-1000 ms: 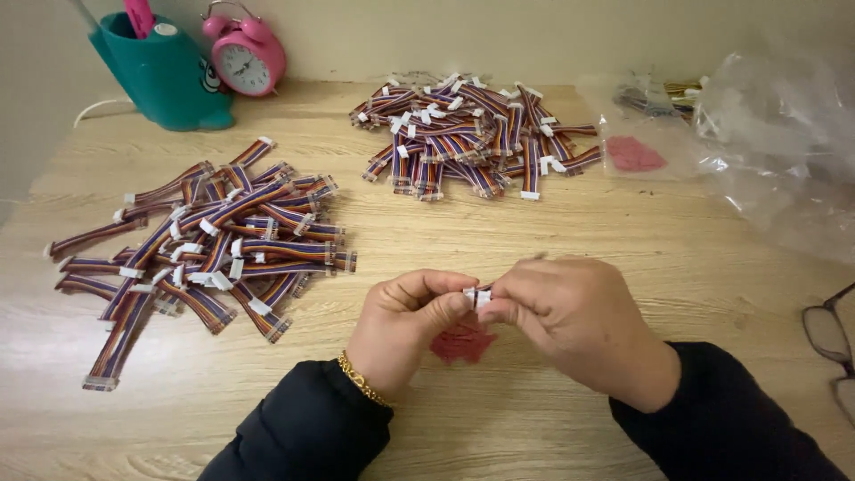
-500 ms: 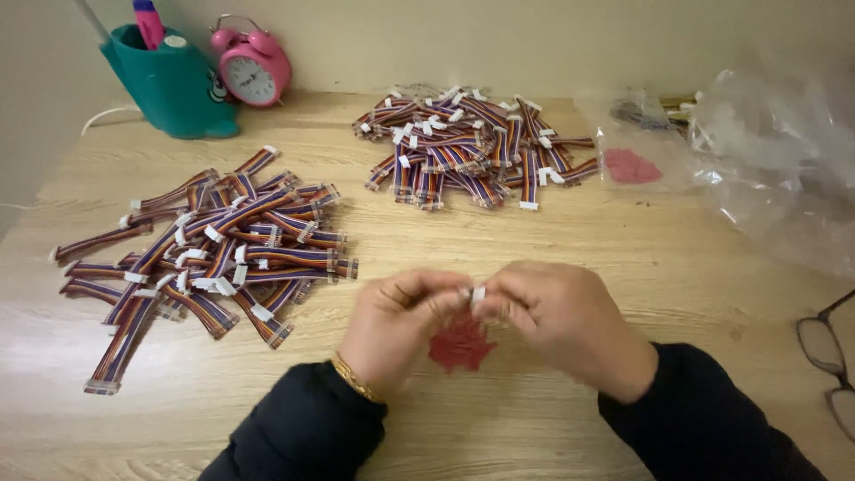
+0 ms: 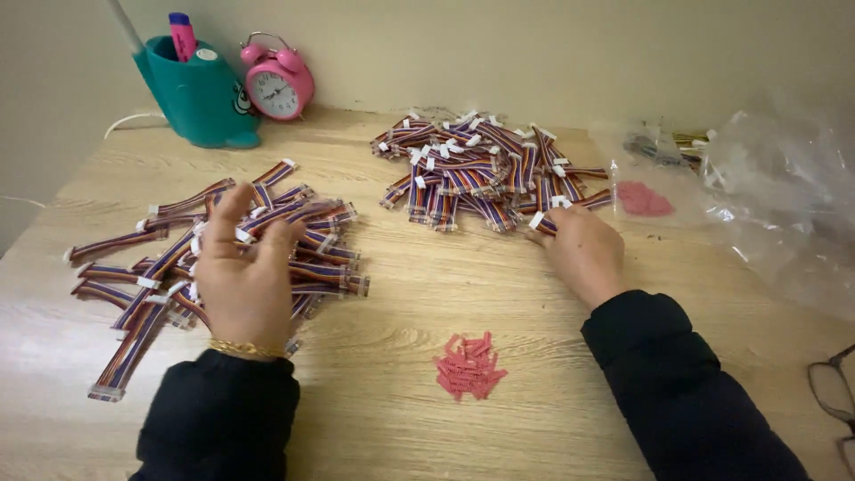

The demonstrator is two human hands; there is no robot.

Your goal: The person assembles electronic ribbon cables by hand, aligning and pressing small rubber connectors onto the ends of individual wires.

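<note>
From my feed the left hand [image 3: 245,281] hovers loose-fingered over the left cable pile [image 3: 267,240] while the right hand [image 3: 579,249] pinches one cable end [image 3: 545,221] from the far pile [image 3: 481,174]; I'd worry about snagging neighbours.

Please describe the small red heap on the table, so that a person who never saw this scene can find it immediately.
Start at the wooden table and look at its near edge, between the two black sleeves. There lies the heap of small red pieces, alone on bare wood. Unlike the two big piles of striped ribbon cables, it is tiny, one plain colour, and has no white connectors.
</note>
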